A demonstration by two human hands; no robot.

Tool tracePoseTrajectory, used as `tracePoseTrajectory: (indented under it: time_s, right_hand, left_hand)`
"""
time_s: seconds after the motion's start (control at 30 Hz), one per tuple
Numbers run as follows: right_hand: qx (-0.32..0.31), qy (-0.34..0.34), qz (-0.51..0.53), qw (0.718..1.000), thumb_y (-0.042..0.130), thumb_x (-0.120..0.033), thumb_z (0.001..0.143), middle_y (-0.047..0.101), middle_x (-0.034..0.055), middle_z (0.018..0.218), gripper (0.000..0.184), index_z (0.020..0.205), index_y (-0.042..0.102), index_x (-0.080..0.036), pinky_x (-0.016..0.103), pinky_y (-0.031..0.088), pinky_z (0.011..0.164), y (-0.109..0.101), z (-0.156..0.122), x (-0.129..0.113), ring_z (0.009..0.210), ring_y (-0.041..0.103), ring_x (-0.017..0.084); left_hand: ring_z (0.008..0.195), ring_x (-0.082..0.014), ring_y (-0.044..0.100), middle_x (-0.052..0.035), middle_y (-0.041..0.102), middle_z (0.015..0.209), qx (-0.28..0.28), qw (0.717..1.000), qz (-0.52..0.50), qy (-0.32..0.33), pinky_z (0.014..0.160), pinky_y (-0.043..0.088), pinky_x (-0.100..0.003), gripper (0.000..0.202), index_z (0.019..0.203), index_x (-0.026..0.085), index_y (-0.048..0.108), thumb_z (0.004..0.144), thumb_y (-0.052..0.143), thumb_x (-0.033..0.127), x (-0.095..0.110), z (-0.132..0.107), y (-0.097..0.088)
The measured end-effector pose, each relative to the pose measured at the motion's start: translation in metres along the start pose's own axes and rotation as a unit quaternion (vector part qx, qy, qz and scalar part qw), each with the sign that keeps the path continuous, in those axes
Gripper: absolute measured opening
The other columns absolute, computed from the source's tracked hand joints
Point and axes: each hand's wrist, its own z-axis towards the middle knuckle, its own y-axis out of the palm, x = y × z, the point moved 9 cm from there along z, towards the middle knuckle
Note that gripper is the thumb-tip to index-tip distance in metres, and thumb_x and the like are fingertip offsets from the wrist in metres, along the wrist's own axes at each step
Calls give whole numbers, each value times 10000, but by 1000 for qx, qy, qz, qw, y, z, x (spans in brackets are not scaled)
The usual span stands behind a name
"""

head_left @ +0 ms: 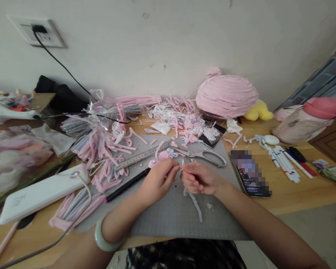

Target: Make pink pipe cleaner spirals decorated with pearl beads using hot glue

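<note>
My left hand [160, 179] and my right hand [201, 178] meet over the grey cutting mat [218, 220], fingertips pinched close together. A pale lavender pipe cleaner [196, 208] hangs below my right hand, its upper part hidden in the fingers. Small whitish bits show between the two pinches, too small to name; what my left fingers hold is mostly covered. Just beyond the hands lie scissors [212, 158] with grey handles and a round pink piece [163, 155]. A black marker [128, 185] rests beside my left wrist, and a metal ruler [142, 155] lies behind it.
Bundles of pink and grey pipe cleaners [96, 147] and a white power bank [43, 194] with cables fill the left. Strings of white beads [212, 133] and a large pink coil [226, 95] stand at the back. A phone [250, 173] and several white pens [287, 164] lie right.
</note>
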Motion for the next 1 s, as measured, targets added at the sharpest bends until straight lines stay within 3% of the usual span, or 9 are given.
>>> tracePoseTrajectory:
  time_s: [0.07,0.17,0.27,0.33,0.4,0.5,0.57,0.7,1.0]
  right_hand:
    - [148,-52,-149,976,511,-561,778,420,-58,445,456,571,497,-155,174,255,351,-28,-8,-20,354,350,49]
    - [345,-132,-394,842,533,-511,781,525,-14,579,372,668,583,-161,213,334,482,-56,-39,-63,523,454,96]
    - [399,-154,-515,743,564,-445,780,566,5,642,291,681,610,-174,238,335,549,-54,-58,-83,609,476,126]
    - [388,-157,-504,755,582,-436,768,570,6,641,278,677,608,-175,235,334,538,-49,-60,-80,601,478,124]
    - [342,-124,-420,832,562,-484,768,557,-1,607,340,662,589,-162,218,326,479,-43,-49,-63,527,459,99]
    - [218,-7,-190,957,470,-585,786,525,-19,538,470,661,554,-140,185,264,365,-27,-22,-17,386,384,53]
    - [148,38,-56,987,477,-570,791,504,-38,497,449,675,537,-141,168,224,329,-14,-10,1,338,344,37]
    - [139,36,27,989,567,-398,770,451,-72,427,294,632,491,-150,144,185,315,-16,-2,3,303,283,15]
    - [266,50,-282,920,438,-299,853,464,-54,452,284,622,501,-147,155,189,286,-52,12,-36,289,331,20]
  left_hand:
    - [563,-121,429,22,471,581,20,996,-54,-71,558,352,-240,222,702,192,457,875,362,294,-13,2,-3]
    - [455,-85,336,64,365,485,41,954,-228,-190,481,292,-217,278,640,192,385,867,367,352,-35,2,0]
    - [392,-47,236,90,272,492,33,865,-422,-269,430,230,-199,296,607,193,326,843,400,357,-45,-1,13]
    - [377,-36,192,99,236,507,4,816,-493,-302,412,214,-193,280,615,195,323,825,426,349,-45,-4,24]
    - [371,-33,184,103,231,500,-20,807,-501,-312,406,209,-191,291,613,195,325,818,439,366,-43,-6,30]
    - [383,-41,245,91,292,477,-14,871,-407,-276,410,212,-195,330,601,190,349,816,445,420,-42,-4,25]
    - [416,-61,304,74,352,478,-16,927,-301,-224,424,246,-202,320,615,183,409,824,435,424,-38,0,19]
    - [477,-94,360,58,390,490,-37,975,-163,-145,467,309,-215,299,662,180,496,858,383,375,-31,4,14]
    - [626,-142,522,-1,571,720,24,987,61,-145,610,408,-250,164,899,165,557,817,440,246,-62,15,-28]
